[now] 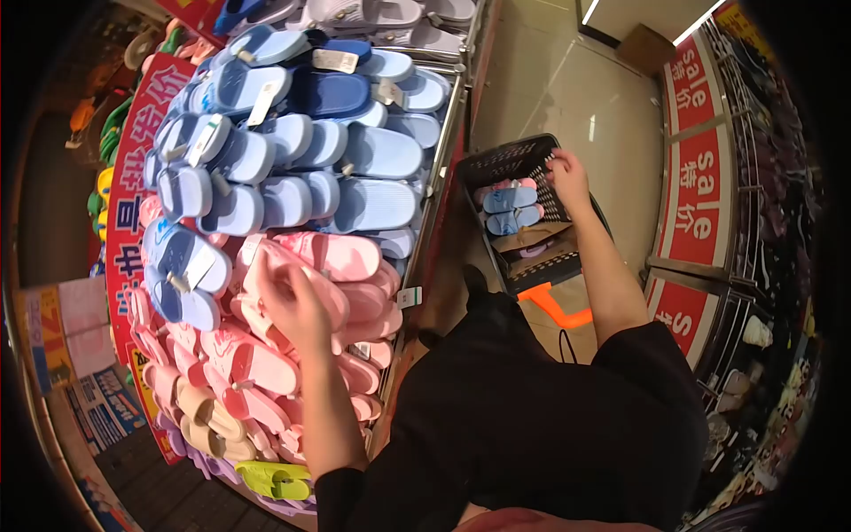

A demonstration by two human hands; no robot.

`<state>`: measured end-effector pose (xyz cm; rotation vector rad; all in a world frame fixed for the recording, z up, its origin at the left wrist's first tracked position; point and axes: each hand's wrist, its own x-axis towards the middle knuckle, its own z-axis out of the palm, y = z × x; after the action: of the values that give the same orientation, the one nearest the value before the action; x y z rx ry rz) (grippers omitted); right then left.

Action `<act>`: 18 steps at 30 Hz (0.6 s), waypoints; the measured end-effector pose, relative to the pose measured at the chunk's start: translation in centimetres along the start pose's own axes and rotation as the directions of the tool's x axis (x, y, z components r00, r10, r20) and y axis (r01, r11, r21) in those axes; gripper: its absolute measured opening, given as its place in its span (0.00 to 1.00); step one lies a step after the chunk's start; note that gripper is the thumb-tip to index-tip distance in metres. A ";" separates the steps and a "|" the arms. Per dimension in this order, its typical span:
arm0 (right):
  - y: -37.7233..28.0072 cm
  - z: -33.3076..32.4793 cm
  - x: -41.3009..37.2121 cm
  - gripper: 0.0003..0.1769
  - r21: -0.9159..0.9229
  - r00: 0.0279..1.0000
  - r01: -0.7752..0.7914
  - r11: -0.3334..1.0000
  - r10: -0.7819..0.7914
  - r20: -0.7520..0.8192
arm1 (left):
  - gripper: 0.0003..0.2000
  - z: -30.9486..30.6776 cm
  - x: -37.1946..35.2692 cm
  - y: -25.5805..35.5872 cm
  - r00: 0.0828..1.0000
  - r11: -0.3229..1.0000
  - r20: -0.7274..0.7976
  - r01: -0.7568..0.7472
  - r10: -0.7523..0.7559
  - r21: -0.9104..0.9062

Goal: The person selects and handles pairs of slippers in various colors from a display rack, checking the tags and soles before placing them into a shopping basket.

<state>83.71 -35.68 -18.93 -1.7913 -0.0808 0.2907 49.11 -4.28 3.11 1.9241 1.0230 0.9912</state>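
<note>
My left hand [292, 306] reaches over the pink slippers [332, 257] on the rack, its thumb and fingers apart and overlapping a pink slipper in this view. My right hand [568, 180] hangs over the right side of a black shopping basket [550, 273], its fingers loosely bent and apart with nothing visible between them. Inside the basket lie light blue slippers [512, 209] with pink ones partly under them, beside a brown cardboard-like piece [545, 233]. An orange handle [557, 306] sticks out at the basket's near end.
Light blue slippers [377, 204] fill the rack above the pink ones, with a dark blue pair [328, 93] higher up. Beige slippers [208, 417] and a lime green one [273, 480] sit lower. Red sale signs [696, 191] line the shelf to the right, and a cardboard box [645, 49] stands ahead.
</note>
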 end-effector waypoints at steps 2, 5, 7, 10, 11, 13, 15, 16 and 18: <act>7.4 -4.7 -1.4 0.18 -0.356 0.991 -0.128 0.926 0.104 -0.084 | 0.25 0.7 -5.9 0.6 0.959 0.995 0.282 -0.064 0.039 0.081; 11.2 -7.1 -6.4 0.19 -0.571 0.876 -0.412 0.710 0.480 -0.036 | 0.20 2.1 -9.5 2.0 0.728 0.857 0.641 -0.471 0.243 0.210; 13.1 -6.7 -8.2 0.18 -0.682 0.842 -0.351 0.641 0.535 0.069 | 0.26 3.6 -10.1 2.1 0.587 0.837 0.787 -0.516 0.190 0.183; 18.9 -5.3 -8.1 0.20 -0.670 0.778 -0.381 0.637 0.612 0.139 | 0.28 7.0 -10.4 1.1 0.615 0.812 0.777 -0.517 0.132 0.271; 21.5 -4.7 -7.5 0.21 -0.701 0.826 -0.284 0.655 0.538 0.167 | 0.28 8.0 -10.4 0.7 0.612 0.809 0.781 -0.518 0.123 0.278; 19.3 -1.8 -6.0 0.21 -0.615 0.802 -0.371 0.696 0.574 0.167 | 0.30 10.2 -10.0 -0.3 0.632 0.584 0.752 -0.687 0.187 0.433; 19.9 0.2 -5.1 0.22 -0.523 0.766 -0.463 0.716 0.620 0.169 | 0.29 11.6 -10.2 -3.1 0.742 0.540 0.666 -0.593 0.077 0.598; 22.7 1.3 -4.2 0.22 -0.496 0.776 -0.451 0.742 0.601 0.192 | 0.28 12.2 -10.3 -3.8 0.721 0.455 0.692 -0.631 0.044 0.629; 26.4 3.0 -2.8 0.26 -0.609 0.800 -0.327 0.723 0.554 0.229 | 0.27 12.7 -10.8 -5.7 0.699 0.358 0.715 -0.667 -0.003 0.654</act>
<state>77.66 -39.74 -44.65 -2.2846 -0.0066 1.0902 54.17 -14.36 -10.38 3.1904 0.7342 -0.2480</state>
